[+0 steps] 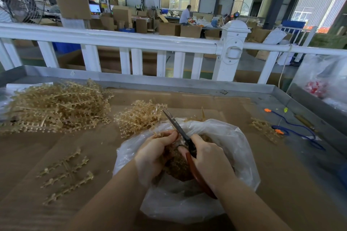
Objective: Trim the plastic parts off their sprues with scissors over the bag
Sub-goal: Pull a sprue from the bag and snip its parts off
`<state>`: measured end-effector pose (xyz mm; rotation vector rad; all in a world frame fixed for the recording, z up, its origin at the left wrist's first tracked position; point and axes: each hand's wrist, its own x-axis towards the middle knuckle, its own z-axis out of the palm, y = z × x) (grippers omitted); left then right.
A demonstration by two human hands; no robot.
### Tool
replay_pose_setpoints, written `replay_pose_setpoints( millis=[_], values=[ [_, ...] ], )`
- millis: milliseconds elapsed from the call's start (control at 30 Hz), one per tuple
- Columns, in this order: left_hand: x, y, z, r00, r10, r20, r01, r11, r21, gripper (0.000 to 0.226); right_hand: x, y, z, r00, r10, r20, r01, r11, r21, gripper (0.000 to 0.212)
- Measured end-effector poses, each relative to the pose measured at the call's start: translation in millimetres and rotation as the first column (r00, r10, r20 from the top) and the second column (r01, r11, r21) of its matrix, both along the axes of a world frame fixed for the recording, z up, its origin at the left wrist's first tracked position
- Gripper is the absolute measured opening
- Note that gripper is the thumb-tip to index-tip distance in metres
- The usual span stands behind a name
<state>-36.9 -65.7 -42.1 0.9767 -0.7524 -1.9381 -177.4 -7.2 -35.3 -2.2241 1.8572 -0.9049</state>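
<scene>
A clear plastic bag (232,137) lies open at the near middle of the cardboard-covered table, with tan cut parts (178,167) piled inside. Over the bag, my left hand (155,154) pinches a small tan sprue piece (159,134) between thumb and fingers. My right hand (208,159) grips red-handled scissors (180,130); their blades point up and away to the left, close to the sprue piece. A big heap of tan sprues (56,105) sits at far left, a smaller heap (139,116) just behind the bag.
Three loose sprue strips (67,172) lie near left. A few more sprues (264,127) and a blue cord with orange ends (293,129) lie at right. A raised metal rim (169,80) edges the table, a white fence (232,50) behind it. Another clear bag (323,80) hangs far right.
</scene>
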Motion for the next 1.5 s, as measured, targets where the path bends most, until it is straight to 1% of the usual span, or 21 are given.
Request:
replay_pose_setpoints(
  millis=[67, 200, 300, 400, 667, 767, 833, 933, 1000, 1067, 1133, 1167, 1267, 1333, 1367, 1500],
  values=[
    [0.2, -0.2, -0.2, 1.0, 0.007, 0.002, -0.007, 1.0, 0.005, 0.001, -0.5, 0.0, 0.7, 1.0, 0.007, -0.002, -0.007, 1.0, 0.011, 0.031],
    [-0.4, -0.5, -0.1, 1.0, 0.003, 0.014, -0.003, 1.0, -0.001, 0.004, -0.8, 0.4, 0.6, 1.0, 0.012, 0.005, -0.013, 1.0, 0.027, 0.034],
    [-0.9, -1.1, -0.3, 1.0, 0.011, 0.019, -0.01, 1.0, -0.005, 0.002, -0.1, -0.3, 0.2, 1.0, 0.011, 0.016, -0.012, 0.999, 0.042, 0.035],
    [-1.6, -1.5, 0.2, 0.999, 0.01, 0.03, -0.009, 1.0, -0.011, 0.005, -0.9, -0.5, -0.6, 1.0, 0.003, 0.017, -0.003, 0.999, 0.039, 0.035],
    [-0.1, 0.3, 1.4, 1.0, 0.011, 0.025, -0.011, 1.0, -0.008, 0.003, -1.7, 0.6, -2.5, 0.999, -0.006, 0.041, 0.006, 1.0, -0.002, 0.034],
    [0.8, 0.2, 2.4, 1.0, 0.01, 0.024, -0.01, 1.0, -0.002, 0.006, -1.6, 2.9, 0.7, 0.994, 0.007, 0.113, -0.003, 0.999, -0.033, 0.033],
    [0.7, 0.8, 2.4, 0.999, 0.02, 0.038, -0.02, 1.0, -0.012, 0.009, -1.1, 3.1, 4.8, 0.977, 0.0, 0.214, 0.015, 0.998, -0.064, 0.029],
    [-2.1, 2.9, 2.5, 0.997, 0.035, 0.076, -0.03, 0.998, -0.058, 0.024, 0.2, 0.4, 13.1, 0.934, -0.024, 0.357, 0.057, 0.995, -0.081, 0.021],
    [-4.2, 5.0, 4.0, 0.998, 0.005, 0.07, 0.001, 0.997, -0.081, 0.034, 1.6, -2.3, 17.8, 0.915, -0.007, 0.402, 0.04, 0.997, -0.073, 0.016],
    [-5.5, 6.6, 6.7, 0.999, -0.046, 0.025, 0.048, 0.995, -0.083, 0.03, 1.6, -4.2, 20.7, 0.89, 0.01, 0.456, 0.014, 0.999, -0.049, 0.014],
    [-3.9, 8.9, 10.8, 0.997, -0.069, -0.027, 0.066, 0.994, -0.082, 0.028, 0.8, -5.1, 22.8, 0.842, -0.003, 0.539, 0.015, 1.0, -0.019, 0.019],
    [-1.7, 9.3, 11.7, 0.997, -0.068, -0.037, 0.065, 0.994, -0.089, 0.031, 0.1, -4.9, 24.1, 0.814, -0.014, 0.58, 0.023, 1.0, -0.009, 0.023],
    [6.8, 9.0, 13.0, 0.998, -0.06, -0.01, 0.058, 0.991, -0.121, 0.043, -3.5, -4.6, 27.0, 0.746, -0.041, 0.664, 0.078, 0.997, -0.026, 0.03],
    [9.8, 7.9, 11.4, 0.998, -0.054, -0.02, 0.051, 0.991, -0.127, 0.048, -6.2, -4.4, 28.5, 0.715, -0.063, 0.696, 0.12, 0.992, -0.033, 0.032],
    [10.6, 7.5, 10.4, 0.998, -0.053, -0.02, 0.05, 0.991, -0.128, 0.046, -7.2, -4.2, 29.0, 0.707, -0.072, 0.703, 0.132, 0.991, -0.031, 0.032],
    [8.8, 10.2, 12.1, 0.999, -0.014, -0.046, 0.007, 0.99, -0.14, 0.023, -7.3, -5.1, 27.2, 0.697, -0.081, 0.713, 0.134, 0.991, -0.019, 0.034]
  ],
)
